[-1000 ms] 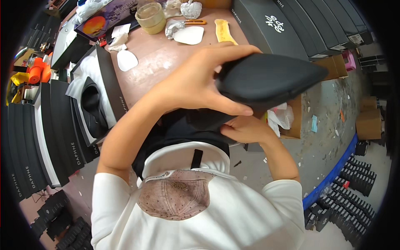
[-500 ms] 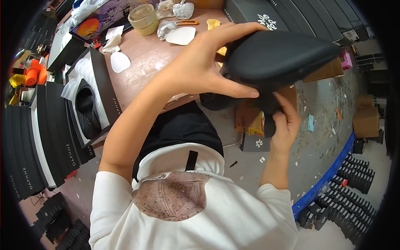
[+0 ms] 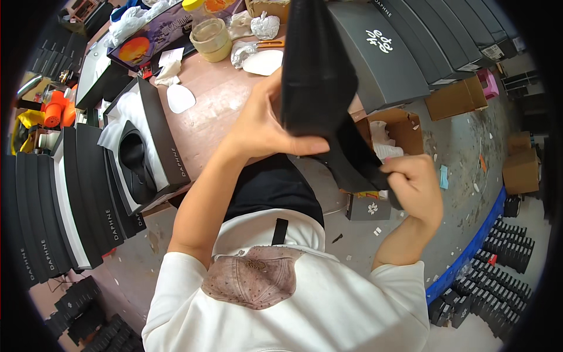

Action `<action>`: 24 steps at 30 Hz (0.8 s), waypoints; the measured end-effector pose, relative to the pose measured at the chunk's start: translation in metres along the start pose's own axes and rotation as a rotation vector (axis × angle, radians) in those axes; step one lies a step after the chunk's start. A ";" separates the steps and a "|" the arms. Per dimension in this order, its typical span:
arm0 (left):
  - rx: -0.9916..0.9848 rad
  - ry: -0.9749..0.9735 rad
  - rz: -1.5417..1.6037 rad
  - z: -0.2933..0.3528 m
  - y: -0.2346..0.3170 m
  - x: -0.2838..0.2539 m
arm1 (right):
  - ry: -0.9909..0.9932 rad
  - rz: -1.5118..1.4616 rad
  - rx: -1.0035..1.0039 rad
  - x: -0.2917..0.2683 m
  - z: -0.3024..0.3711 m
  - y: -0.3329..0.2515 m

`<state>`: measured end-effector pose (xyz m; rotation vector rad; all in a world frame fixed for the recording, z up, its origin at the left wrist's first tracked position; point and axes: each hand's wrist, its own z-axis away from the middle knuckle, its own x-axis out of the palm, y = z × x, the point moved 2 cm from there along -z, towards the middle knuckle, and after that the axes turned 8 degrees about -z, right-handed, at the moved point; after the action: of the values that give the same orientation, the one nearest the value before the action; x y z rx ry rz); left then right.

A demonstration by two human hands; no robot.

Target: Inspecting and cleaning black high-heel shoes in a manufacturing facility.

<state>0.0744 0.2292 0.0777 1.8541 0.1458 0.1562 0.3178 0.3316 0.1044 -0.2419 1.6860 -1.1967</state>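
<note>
A black pointed-toe shoe (image 3: 319, 88) is held up in front of me, its toe pointing away and upward. My left hand (image 3: 264, 126) is closed round its middle, the thumb lying across the near side. At the shoe's rear end, my right hand (image 3: 417, 186) pinches the narrow back part, fingers curled in. Whether that part is a strap or the heel edge I cannot tell. To the left, a matching black shoe (image 3: 134, 158) lies on white tissue paper (image 3: 120, 120) in an open dark shoebox (image 3: 170, 144).
On the pinkish table (image 3: 205, 117) are a cloudy jar (image 3: 211, 44), an orange cutter (image 3: 271, 43) and white oval pieces (image 3: 180, 98). Dark shoeboxes (image 3: 97, 199) stand in a row at left; more boxes (image 3: 381, 58) sit at back right. An open carton (image 3: 404, 132) is beyond my right hand.
The shoe has turned from lying sideways, toe to the right, to toe up and away. My right hand has moved right and pulls at its rear; my left stays round the shoe.
</note>
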 end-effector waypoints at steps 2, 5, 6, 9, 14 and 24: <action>-0.017 -0.030 -0.147 -0.007 0.014 -0.001 | 0.502 -0.344 -0.103 -0.033 0.030 0.046; 0.002 0.037 -0.201 -0.005 0.004 -0.028 | 0.726 -1.178 -0.366 -0.062 0.066 0.079; 0.005 0.054 -0.086 0.002 -0.018 -0.043 | 0.356 -1.359 -0.586 -0.063 0.057 0.081; 0.074 0.122 0.264 0.026 -0.046 -0.060 | 0.678 -1.006 -0.036 -0.028 0.063 0.131; 0.009 0.051 0.474 0.026 -0.034 -0.046 | 0.709 -0.774 -0.120 -0.009 0.028 0.043; -0.037 0.110 0.383 0.044 -0.040 -0.063 | -0.035 -0.254 -0.433 0.022 -0.020 -0.053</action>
<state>0.0193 0.1877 0.0249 1.8214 -0.1380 0.5231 0.2727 0.3035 0.1331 -0.7568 1.9107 -0.9847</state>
